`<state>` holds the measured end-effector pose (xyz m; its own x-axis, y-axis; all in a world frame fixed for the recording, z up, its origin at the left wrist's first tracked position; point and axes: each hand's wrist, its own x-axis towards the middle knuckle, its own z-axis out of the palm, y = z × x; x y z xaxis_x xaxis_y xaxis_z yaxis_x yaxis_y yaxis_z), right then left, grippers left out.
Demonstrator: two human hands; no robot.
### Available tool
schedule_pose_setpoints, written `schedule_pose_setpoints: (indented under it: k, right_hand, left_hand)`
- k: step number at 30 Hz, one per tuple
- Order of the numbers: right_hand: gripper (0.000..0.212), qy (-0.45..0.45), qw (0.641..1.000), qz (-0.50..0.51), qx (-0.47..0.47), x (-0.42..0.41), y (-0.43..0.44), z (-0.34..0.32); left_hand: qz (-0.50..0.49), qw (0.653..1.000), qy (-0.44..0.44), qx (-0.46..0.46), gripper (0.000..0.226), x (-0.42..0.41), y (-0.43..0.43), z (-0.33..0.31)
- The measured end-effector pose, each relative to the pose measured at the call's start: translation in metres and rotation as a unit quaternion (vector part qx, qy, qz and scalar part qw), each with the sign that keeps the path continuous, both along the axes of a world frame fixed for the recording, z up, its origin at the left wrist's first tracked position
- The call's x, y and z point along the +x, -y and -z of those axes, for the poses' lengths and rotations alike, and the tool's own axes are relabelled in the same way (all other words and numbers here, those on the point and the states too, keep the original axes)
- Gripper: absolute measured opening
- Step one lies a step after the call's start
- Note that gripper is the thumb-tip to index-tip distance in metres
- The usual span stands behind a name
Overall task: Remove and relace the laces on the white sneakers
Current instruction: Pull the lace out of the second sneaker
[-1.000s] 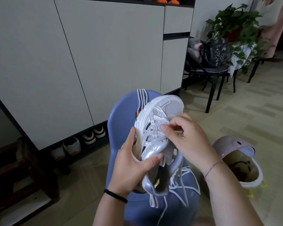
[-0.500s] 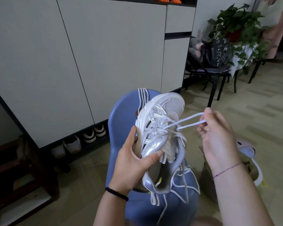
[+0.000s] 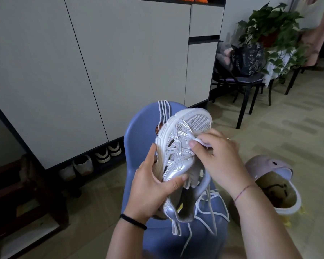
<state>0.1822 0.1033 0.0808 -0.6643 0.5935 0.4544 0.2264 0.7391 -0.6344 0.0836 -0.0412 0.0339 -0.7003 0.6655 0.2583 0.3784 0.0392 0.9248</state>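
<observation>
While our left hand (image 3: pixel 150 186) clasped the white sneaker (image 3: pixel 180 146) toe-up at centre frame to steady it, our right hand (image 3: pixel 221 157) pinched the lace (image 3: pixel 195 140) near the toe. Its slack trailed toward lower centre.

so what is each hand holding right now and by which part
The left hand grips the white sneaker at its middle, thumb across the silver side. The right hand pinches the lace by the toe-end eyelets.
</observation>
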Motion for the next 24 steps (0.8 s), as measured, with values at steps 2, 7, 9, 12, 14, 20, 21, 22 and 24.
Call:
schedule_pose_setpoints:
  k: [2, 7, 9, 12, 14, 20, 21, 22, 24]
  right_hand:
    - [0.024, -0.086, 0.991, -0.023, -0.101, 0.002, 0.003, -0.004]
    - [0.025, -0.088, 0.985, -0.013, -0.147, 0.006, 0.005, -0.012]
    - [0.027, -0.044, 0.991, -0.013, -0.127, 0.003, 0.009, -0.009]
    - [0.039, -0.032, 0.997, 0.026, -0.065, 0.0, 0.01, -0.007]
    - [0.043, -0.024, 0.998, 0.042, -0.044, -0.001, 0.009, -0.009]
    - [0.038, -0.016, 0.999, 0.05, 0.014, -0.005, 0.009, -0.009]
    - [0.037, -0.01, 0.998, 0.059, 0.026, -0.006, 0.007, -0.007]
    - [0.035, -0.002, 0.997, 0.065, 0.04, -0.007, 0.005, -0.006]
    - [0.032, -0.004, 0.999, 0.05, 0.022, -0.007, 0.006, -0.005]
  left_hand:
    - [0.007, 1.0, 0.008, 0.005, 0.085, 0.002, 0.001, -0.004]
    - [0.014, 0.999, 0.023, 0.024, 0.073, 0.004, 0.003, -0.009]
    - [0.01, 1.0, 0.023, 0.016, 0.074, 0.002, 0.002, -0.006]
    - [0.0, 1.0, 0.01, -0.004, 0.1, 0.0, 0.0, -0.001]
    - [-0.008, 1.0, -0.002, -0.024, 0.118, -0.001, 0.0, 0.001]
    - [-0.013, 0.999, -0.004, -0.036, 0.124, -0.002, -0.001, 0.004]
    - [-0.014, 0.999, -0.004, -0.035, 0.123, -0.002, -0.001, 0.004]
    - [-0.014, 0.999, -0.004, -0.032, 0.123, -0.002, -0.001, 0.004]
    - [-0.01, 1.0, -0.006, -0.025, 0.122, -0.002, -0.002, 0.004]
